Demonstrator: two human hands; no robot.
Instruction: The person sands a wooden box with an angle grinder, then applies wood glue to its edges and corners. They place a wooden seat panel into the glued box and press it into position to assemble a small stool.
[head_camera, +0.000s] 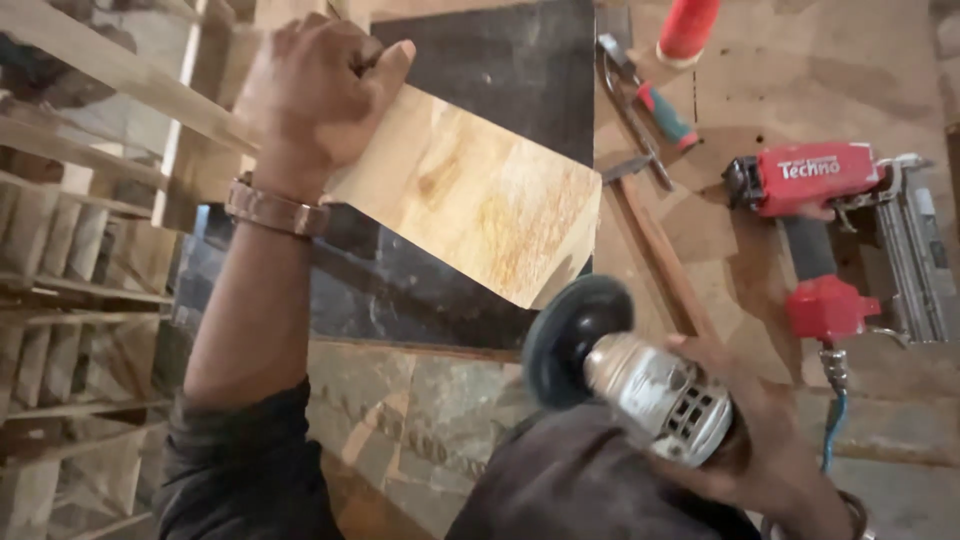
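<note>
Setting: We are looking down at a worn brown plywood bench top (800, 80), with patterned stone floor tiles (420, 400) below its edge and a dark slab (500, 60) lying under the work.
Left side: We see pale wooden slatted frames (80, 250) stacked along the left edge of the view.
Left hand: Our left hand (310, 95) is closed around the upper end of a light, grain-marked plywood offcut with an angled lower corner (480, 195), thumb folded over its top edge; a brown band (275, 208) sits on the wrist.
Offcut: We hold it raised and tilted over the dark slab, its lower corner pointing down to the right, close to the disc.
Right hand: Our right hand (760, 440) is wrapped around the body of a silver-headed angle grinder with a dark round disc (640, 385).
Grinder: The disc (575, 340) faces the offcut's lower corner; we cannot tell whether they touch.
Bench tools: A red and grey pneumatic nail gun (830, 210) lies on the bench to the right, a blue hose (835, 420) running from its base.
Further back: We see a screwdriver with a red and green handle (665, 115), metal pliers (625, 95), a long wooden-handled tool (660, 250) and a red cylindrical can (688, 28).
</note>
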